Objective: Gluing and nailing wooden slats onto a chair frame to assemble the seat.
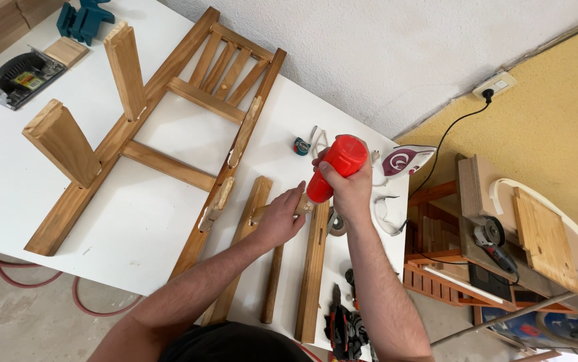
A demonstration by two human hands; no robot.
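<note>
My right hand [351, 191] grips a red bottle [332, 166], tipped downward with its nozzle toward a small wooden piece. My left hand [279, 218] holds that small wooden piece [300, 206] at its end, just under the bottle's tip. Both hands hover over loose wooden slats [313, 271] lying on the white table [148, 228]. A wooden chair frame [188, 100] lies flat on the table to the left of my hands.
A sander [17, 79] and a teal clamp [84, 19] rest at the table's far left. Safety glasses [384, 213], a clothes iron [406, 161] and a small tape measure [301, 145] lie near my right hand. Pliers [342, 325] sit near the front edge. A cluttered wooden rack [503, 248] stands right.
</note>
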